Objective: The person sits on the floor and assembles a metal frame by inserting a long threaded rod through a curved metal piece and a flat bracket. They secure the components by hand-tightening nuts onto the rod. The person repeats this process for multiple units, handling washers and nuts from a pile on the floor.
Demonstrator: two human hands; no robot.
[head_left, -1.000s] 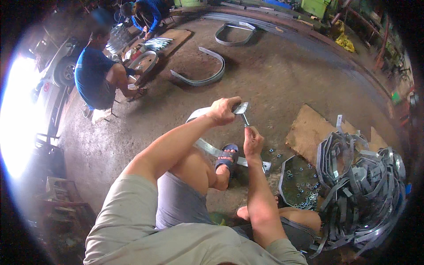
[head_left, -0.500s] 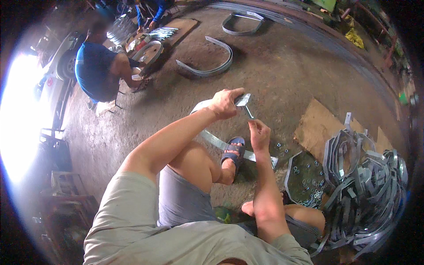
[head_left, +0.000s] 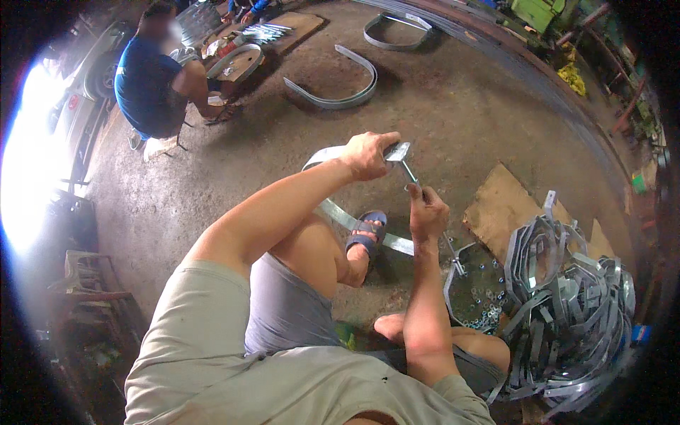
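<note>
My left hand (head_left: 367, 157) grips one end of a curved flat metal strap (head_left: 338, 214), holding it above the floor. The strap loops down behind my forearm and passes by my sandalled foot (head_left: 367, 230). From its held end a thin metal bolt (head_left: 409, 172) slants down toward my right hand (head_left: 429, 214). That hand's fingers are closed around the bolt's lower end. Whether a nut is between them is hidden. Beyond my right wrist, metal pieces (head_left: 458, 265) show near the floor, partly hidden by the arm.
Loose nuts (head_left: 485, 301) lie at the right, beside a tangled heap of metal straps (head_left: 574, 304) and cardboard (head_left: 496, 202). Ahead lie a U-shaped strap (head_left: 340, 103) and a closed strap hoop (head_left: 397, 45). A co-worker (head_left: 149, 85) sits at the far left.
My right hand has shifted right and down relative to my foot, and its fingers are curled more. More of the bolt shows. My left hand keeps its hold; the whole view has shifted a little.
</note>
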